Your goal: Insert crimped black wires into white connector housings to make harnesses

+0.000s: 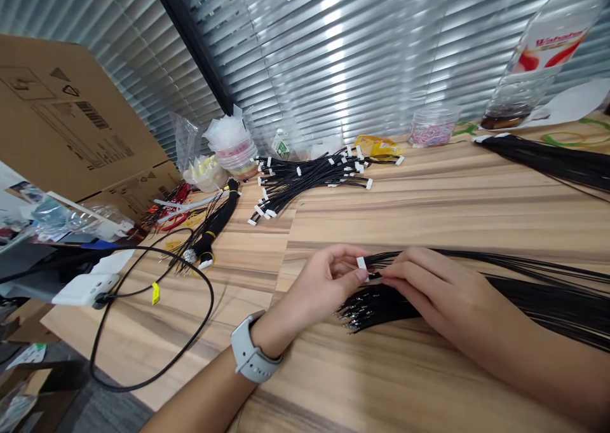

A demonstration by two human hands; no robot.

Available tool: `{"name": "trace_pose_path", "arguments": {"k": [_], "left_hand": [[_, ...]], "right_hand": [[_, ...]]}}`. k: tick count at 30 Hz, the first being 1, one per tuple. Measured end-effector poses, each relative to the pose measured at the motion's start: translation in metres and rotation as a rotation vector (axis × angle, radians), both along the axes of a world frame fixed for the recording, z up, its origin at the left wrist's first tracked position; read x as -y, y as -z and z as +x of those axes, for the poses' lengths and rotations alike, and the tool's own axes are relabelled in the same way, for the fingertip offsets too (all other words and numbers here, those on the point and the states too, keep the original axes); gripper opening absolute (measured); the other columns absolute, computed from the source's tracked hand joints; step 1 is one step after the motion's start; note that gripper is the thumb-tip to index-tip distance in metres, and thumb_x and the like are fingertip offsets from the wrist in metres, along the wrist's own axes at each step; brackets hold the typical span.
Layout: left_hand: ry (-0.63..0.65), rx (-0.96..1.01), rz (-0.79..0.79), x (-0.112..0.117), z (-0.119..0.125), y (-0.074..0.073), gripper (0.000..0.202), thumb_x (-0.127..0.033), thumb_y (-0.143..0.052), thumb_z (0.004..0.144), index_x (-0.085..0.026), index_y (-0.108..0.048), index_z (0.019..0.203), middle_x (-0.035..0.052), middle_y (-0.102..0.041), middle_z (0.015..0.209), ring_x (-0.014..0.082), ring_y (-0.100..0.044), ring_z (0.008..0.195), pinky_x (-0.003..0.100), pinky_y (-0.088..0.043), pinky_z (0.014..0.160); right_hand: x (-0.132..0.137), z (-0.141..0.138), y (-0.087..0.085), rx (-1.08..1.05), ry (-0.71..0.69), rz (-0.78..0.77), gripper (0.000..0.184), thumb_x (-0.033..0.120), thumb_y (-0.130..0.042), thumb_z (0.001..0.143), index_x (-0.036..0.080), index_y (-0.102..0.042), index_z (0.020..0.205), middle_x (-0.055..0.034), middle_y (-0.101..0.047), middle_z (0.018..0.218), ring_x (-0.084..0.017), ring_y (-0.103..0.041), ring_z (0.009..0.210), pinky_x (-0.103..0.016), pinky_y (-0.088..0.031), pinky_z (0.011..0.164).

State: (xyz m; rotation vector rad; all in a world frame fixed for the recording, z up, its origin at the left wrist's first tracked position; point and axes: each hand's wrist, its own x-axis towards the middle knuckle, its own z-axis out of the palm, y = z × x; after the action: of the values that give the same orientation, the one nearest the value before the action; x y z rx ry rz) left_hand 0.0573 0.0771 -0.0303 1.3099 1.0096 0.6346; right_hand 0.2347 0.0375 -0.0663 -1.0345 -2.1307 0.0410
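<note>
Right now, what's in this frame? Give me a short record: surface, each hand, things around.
surface: wooden table
left hand: wears a watch, pinches a white connector
right hand: pinches a black wire at the connector
under hands: bundle of loose black wires, lying on the table
behind: pile of black wires with white connectors fitted
left: cardboard box
far right: bottle
</note>
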Motion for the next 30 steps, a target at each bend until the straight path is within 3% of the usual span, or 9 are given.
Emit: {"name": "trace_pose_path", "arguments": {"k": [3,11,19,30], "left_hand": [[0.004,0.013,-0.004,0.0010,0.0010,-0.0025,0.022,-0.021,-0.069,0.072,-0.013,-0.061,0.091,0.0037,-0.065,0.077,0.0129,-0.061,0.072,0.027,-0.045,0.073],[0.032,-0.055,0.016,0.0037,0.0019,-0.0054,0.016,-0.007,-0.061,0.075,-0.013,-0.062,0.090,0.0011,-0.062,0.075,0.0098,-0.056,0.067,0.024,-0.042,0.068],[0.004,0.003,-0.039,0.0009,0.0026,-0.0039,0.016,-0.007,-0.064,0.071,-0.013,-0.062,0.086,0.0016,-0.064,0.073,0.0109,-0.059,0.071,0.025,-0.044,0.072],[0.015,-0.018,-0.075,-0.0006,0.0021,-0.0041,0.018,-0.005,-0.066,0.069,-0.011,-0.061,0.086,0.0011,-0.064,0.071,0.0085,-0.057,0.066,0.022,-0.043,0.067]], "right_hand": [[-0.0023,0.0022,0.0030,0.012,0.048,0.039,0.019,0.014,-0.040,0.089,0.016,-0.057,0.080,-0.0045,-0.055,0.074,-0.015,-0.053,0.066,-0.027,-0.045,0.058],[-0.0029,0.0007,0.0044,0.010,0.015,-0.018,0.018,0.014,-0.041,0.089,0.016,-0.056,0.081,-0.0036,-0.053,0.073,-0.014,-0.052,0.065,-0.027,-0.044,0.057],[-0.0002,0.0000,0.0012,0.007,0.036,-0.017,0.021,0.016,-0.041,0.089,0.015,-0.060,0.079,-0.0040,-0.054,0.071,-0.014,-0.053,0.064,-0.027,-0.045,0.059],[-0.0019,-0.0001,-0.0024,-0.016,-0.002,-0.005,0.017,0.011,-0.045,0.086,0.014,-0.061,0.085,-0.0048,-0.054,0.072,-0.013,-0.052,0.066,-0.025,-0.044,0.059]]}}
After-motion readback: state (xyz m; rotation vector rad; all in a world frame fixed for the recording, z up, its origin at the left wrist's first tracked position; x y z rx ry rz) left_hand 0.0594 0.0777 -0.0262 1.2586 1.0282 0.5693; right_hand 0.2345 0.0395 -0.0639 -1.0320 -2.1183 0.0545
